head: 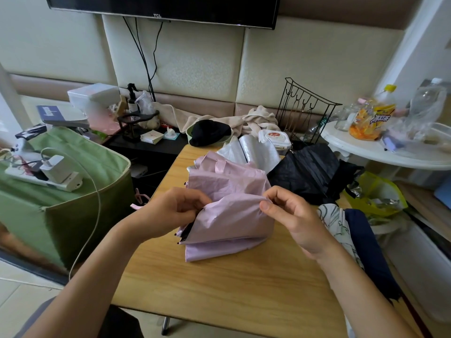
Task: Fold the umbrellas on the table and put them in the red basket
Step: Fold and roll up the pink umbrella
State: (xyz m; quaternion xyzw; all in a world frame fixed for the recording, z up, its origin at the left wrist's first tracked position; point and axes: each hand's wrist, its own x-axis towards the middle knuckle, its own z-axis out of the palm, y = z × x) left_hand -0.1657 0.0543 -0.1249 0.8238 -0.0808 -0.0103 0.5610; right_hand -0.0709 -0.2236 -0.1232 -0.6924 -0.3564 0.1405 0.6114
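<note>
Pink umbrella [227,211] lies mid-table [219,284], canopy loose; left hand [170,211] and right hand [290,215] each pinch a fabric panel; risk — pleats slipping, ribs snagging cloth; red basket not seen.

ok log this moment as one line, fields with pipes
step: folding pink umbrella | left hand: pinching canopy | right hand: pinching canopy edge | waiting: black umbrella on table | red basket: not seen

The left fingers [195,198] seem tucked behind pink umbrella [229,215] cloth.
</note>
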